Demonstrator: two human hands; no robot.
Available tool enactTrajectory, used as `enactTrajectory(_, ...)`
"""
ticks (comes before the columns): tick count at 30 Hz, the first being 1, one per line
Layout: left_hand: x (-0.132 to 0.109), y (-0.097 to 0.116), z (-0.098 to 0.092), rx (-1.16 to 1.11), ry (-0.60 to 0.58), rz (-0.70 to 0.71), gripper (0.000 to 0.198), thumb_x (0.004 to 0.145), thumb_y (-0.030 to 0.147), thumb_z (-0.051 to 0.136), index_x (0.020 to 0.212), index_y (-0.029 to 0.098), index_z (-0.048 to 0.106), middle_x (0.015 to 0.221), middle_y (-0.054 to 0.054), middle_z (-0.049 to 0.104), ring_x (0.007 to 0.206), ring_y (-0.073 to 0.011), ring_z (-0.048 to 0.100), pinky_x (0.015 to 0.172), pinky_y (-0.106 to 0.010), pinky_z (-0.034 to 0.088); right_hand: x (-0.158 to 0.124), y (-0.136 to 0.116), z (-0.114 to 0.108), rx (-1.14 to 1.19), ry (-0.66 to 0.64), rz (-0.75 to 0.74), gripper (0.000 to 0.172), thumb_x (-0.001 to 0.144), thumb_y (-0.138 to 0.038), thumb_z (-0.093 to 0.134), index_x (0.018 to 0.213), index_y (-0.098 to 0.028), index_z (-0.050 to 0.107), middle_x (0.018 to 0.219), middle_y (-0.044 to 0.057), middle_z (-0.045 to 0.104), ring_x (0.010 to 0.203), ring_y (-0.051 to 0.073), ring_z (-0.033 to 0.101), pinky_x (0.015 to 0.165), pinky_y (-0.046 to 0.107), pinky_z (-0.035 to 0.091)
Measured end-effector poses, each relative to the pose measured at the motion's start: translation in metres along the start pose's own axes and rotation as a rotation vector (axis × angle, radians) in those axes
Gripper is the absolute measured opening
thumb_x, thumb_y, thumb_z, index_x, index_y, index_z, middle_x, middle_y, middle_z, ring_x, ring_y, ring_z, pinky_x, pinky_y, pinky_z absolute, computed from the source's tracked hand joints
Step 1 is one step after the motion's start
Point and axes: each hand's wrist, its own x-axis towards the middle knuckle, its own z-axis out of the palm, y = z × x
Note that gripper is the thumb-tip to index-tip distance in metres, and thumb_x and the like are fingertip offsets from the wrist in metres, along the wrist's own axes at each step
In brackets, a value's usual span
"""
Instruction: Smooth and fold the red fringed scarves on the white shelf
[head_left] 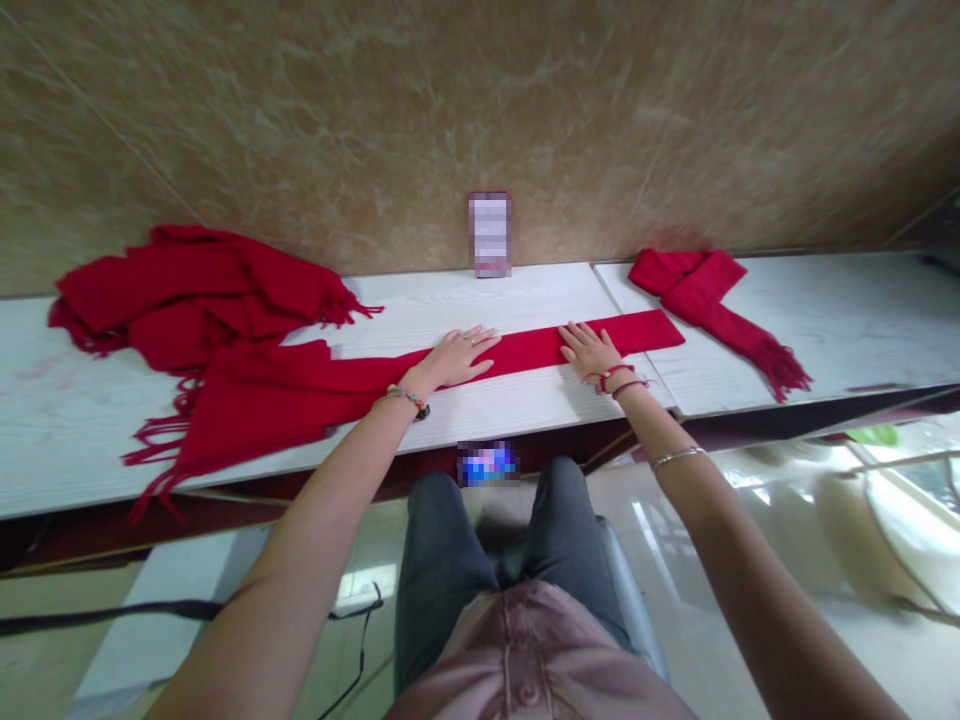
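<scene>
A red scarf (525, 350) lies along the white table, folded into a narrow flat strip at its right part and spread wider at its left, where its fringe hangs over the front edge. My left hand (463, 355) rests flat on the middle of the strip, fingers stretched out. Flat on the same strip, nearer its right end, is my right hand (590, 350), its fingers apart. Behind the wide left part lies a loose heap of red fringed cloth (195, 285). Another red scarf (694, 290), folded over itself, lies to the right with its fringe toward the front.
A phone (490, 235) leans against the marbled wall (420, 120) behind the white table (420, 295). Below the front edge, above my knees, is a blurred blue item (488, 464). A black cable runs over the floor at lower left.
</scene>
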Motion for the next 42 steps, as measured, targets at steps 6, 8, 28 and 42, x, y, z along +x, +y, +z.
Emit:
enactTrajectory(6, 0.000, 0.001, -0.001, -0.021, -0.007, -0.001, 0.055, 0.096, 0.043, 0.031, 0.147, 0.022, 0.029, 0.154, -0.005, 0.029, 0.142, -0.0211, 0.023, 0.112, -0.040, 0.021, -0.015, 0.069, -0.001, -0.012, 0.045, 0.245, 0.052, 0.096, -0.030, 0.026, 0.146, -0.018, 0.035, 0.153, 0.011, 0.031, 0.139, 0.030, 0.029, 0.107, 0.058, 0.028)
enactTrajectory(8, 0.000, 0.001, -0.001, -0.027, -0.002, 0.002, 0.055, 0.096, 0.043, 0.031, 0.147, 0.021, 0.029, 0.154, -0.006, 0.029, 0.142, -0.0219, 0.024, 0.113, -0.041, 0.021, -0.013, 0.065, -0.001, 0.013, 0.075, 0.242, 0.052, 0.096, -0.032, 0.025, 0.144, -0.015, 0.037, 0.152, 0.014, 0.032, 0.139, 0.031, 0.029, 0.106, 0.059, 0.029)
enactTrajectory(28, 0.000, -0.001, 0.000, -0.030, 0.026, 0.002, 0.054, 0.095, 0.043, 0.031, 0.145, 0.022, 0.032, 0.153, -0.006, 0.032, 0.140, -0.0213, 0.028, 0.111, -0.043, 0.024, -0.010, 0.089, -0.005, -0.011, 0.055, 0.293, 0.053, 0.096, -0.037, 0.026, 0.143, -0.018, 0.039, 0.152, 0.014, 0.032, 0.139, 0.033, 0.029, 0.106, 0.062, 0.027)
enactTrajectory(42, -0.001, 0.000, -0.001, -0.039, 0.024, 0.003, 0.054, 0.095, 0.043, 0.032, 0.146, 0.023, 0.032, 0.153, -0.005, 0.031, 0.141, -0.0203, 0.026, 0.112, -0.040, 0.023, 0.005, 0.027, 0.005, -0.013, 0.008, -0.015, 0.050, 0.097, -0.037, 0.025, 0.145, -0.027, 0.035, 0.154, 0.007, 0.031, 0.141, 0.027, 0.025, 0.107, 0.062, 0.025)
